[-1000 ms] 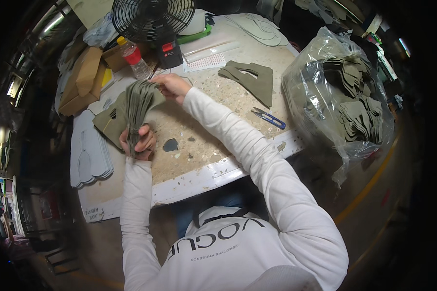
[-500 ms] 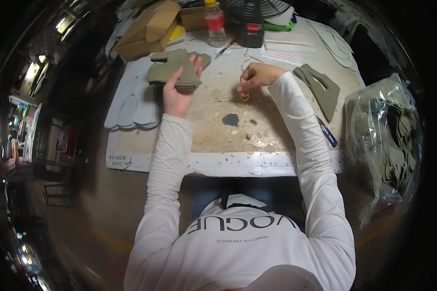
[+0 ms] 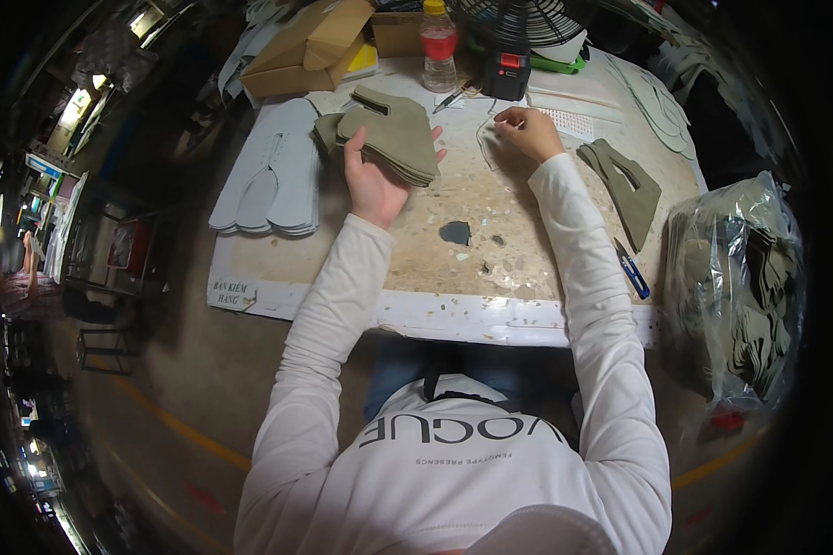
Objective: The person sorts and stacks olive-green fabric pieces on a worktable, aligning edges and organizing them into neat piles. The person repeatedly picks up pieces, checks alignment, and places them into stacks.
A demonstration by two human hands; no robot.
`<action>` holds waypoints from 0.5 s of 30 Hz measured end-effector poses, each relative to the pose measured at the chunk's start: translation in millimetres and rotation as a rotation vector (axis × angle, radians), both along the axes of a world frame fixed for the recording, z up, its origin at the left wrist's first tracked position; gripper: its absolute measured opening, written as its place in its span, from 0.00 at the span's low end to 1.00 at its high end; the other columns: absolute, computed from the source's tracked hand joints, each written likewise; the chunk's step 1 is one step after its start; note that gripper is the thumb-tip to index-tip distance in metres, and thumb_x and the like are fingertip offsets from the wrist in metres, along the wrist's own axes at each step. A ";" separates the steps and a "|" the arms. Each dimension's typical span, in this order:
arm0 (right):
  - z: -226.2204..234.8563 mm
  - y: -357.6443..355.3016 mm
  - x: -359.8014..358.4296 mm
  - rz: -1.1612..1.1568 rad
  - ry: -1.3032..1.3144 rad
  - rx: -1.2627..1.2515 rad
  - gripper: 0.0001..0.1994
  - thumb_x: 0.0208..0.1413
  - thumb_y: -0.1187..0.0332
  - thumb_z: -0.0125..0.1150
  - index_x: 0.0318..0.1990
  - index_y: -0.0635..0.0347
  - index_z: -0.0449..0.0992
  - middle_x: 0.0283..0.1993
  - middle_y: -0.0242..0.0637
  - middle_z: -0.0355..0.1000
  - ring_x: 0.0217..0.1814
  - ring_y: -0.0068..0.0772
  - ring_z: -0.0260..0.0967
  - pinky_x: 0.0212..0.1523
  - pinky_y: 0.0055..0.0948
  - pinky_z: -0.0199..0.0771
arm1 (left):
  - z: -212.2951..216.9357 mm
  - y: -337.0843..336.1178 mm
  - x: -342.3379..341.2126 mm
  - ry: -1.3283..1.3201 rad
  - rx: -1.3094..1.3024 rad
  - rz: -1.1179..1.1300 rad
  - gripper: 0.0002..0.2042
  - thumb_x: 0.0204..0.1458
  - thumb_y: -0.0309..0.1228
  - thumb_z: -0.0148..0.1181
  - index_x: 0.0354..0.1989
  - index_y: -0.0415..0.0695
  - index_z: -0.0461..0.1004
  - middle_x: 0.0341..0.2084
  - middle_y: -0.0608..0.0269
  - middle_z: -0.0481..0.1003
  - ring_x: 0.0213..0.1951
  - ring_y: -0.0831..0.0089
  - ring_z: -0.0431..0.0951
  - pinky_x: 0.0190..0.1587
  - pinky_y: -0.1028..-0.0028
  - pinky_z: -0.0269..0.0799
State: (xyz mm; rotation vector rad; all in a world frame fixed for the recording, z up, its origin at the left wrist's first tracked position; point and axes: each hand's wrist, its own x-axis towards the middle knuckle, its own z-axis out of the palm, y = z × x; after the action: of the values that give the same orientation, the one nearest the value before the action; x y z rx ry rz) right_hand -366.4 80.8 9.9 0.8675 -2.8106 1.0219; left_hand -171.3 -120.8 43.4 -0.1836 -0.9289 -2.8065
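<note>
A stack of olive-green cut-out pieces (image 3: 393,139) rests in my left hand (image 3: 377,190), its thumb over the near edge and its fingers underneath. The pieces have a narrow slot at the far side and lie raised above the table. My right hand (image 3: 533,137) is over the table to the right, thumb and fingertips pinched together; what they hold, if anything, I cannot make out. Beside those fingertips a thin cord (image 3: 483,146) curves on the tabletop. Further right lies another olive pile of slotted pieces (image 3: 623,185), with blue-handled thread snips (image 3: 633,273) below it.
Grey-white cut pieces (image 3: 270,185) are stacked at the left. Cardboard boxes (image 3: 292,65), a bottle (image 3: 439,51), a pen (image 3: 449,97) and a fan (image 3: 509,55) stand or lie at the back. A clear plastic bag of olive pieces (image 3: 740,287) is beside the table's right edge.
My left hand has turned the olive stack and brought it rightward. My right hand has gone farther back and right; the yellow rubber band seen in it earlier no longer shows. The view has shifted slightly.
</note>
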 end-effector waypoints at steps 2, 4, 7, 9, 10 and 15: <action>-5.0 3.9 10.6 0.082 0.017 0.049 0.17 0.48 0.58 0.68 0.43 0.55 0.79 0.34 0.38 0.79 0.37 0.39 0.77 0.43 0.34 0.74 | -4.2 0.3 -1.1 -0.003 0.036 -0.032 0.39 0.54 0.53 0.48 0.68 0.37 0.49 0.65 0.41 0.55 0.66 0.42 0.55 0.65 0.44 0.53; -12.8 3.0 17.7 0.153 0.086 0.006 0.14 0.46 0.58 0.70 0.33 0.59 0.79 0.30 0.43 0.77 0.37 0.46 0.76 0.43 0.36 0.74 | -9.2 0.2 -3.9 -0.010 0.016 -0.034 0.37 0.56 0.52 0.47 0.67 0.37 0.50 0.65 0.43 0.56 0.66 0.43 0.56 0.65 0.45 0.53; -15.6 1.4 13.6 0.172 0.041 0.063 0.13 0.46 0.60 0.69 0.33 0.59 0.78 0.33 0.47 0.77 0.38 0.51 0.75 0.43 0.39 0.74 | -16.1 2.3 -9.0 -0.067 -0.062 0.014 0.33 0.59 0.48 0.47 0.66 0.37 0.53 0.64 0.48 0.59 0.65 0.48 0.59 0.66 0.49 0.53; -8.2 3.7 10.0 -0.239 0.139 0.268 0.08 0.50 0.69 0.62 0.38 0.60 0.79 0.38 0.47 0.76 0.41 0.51 0.75 0.44 0.43 0.76 | -19.6 6.6 -9.4 -0.114 -0.068 0.040 0.30 0.60 0.47 0.48 0.65 0.38 0.56 0.64 0.51 0.61 0.65 0.52 0.61 0.67 0.52 0.53; -1.6 8.6 10.6 -0.395 0.283 0.315 0.10 0.52 0.70 0.59 0.42 0.60 0.77 0.45 0.45 0.74 0.46 0.49 0.73 0.45 0.43 0.76 | -20.2 8.5 -9.1 -0.104 -0.029 0.001 0.27 0.61 0.46 0.50 0.62 0.40 0.60 0.60 0.55 0.66 0.62 0.59 0.64 0.65 0.58 0.56; 52.1 10.9 36.5 -0.193 0.628 -0.031 0.12 0.50 0.66 0.65 0.43 0.55 0.78 0.42 0.40 0.74 0.45 0.40 0.71 0.43 0.36 0.73 | -17.6 18.0 -6.3 -0.056 0.071 -0.042 0.35 0.58 0.58 0.47 0.64 0.43 0.59 0.61 0.56 0.63 0.63 0.60 0.62 0.65 0.55 0.55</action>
State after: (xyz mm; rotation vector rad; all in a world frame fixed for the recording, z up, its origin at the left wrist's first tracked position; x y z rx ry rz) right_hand -329.9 91.7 62.0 0.7316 -2.2821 0.6210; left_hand -177.6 -102.8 25.8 -0.1161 -0.8444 -2.8923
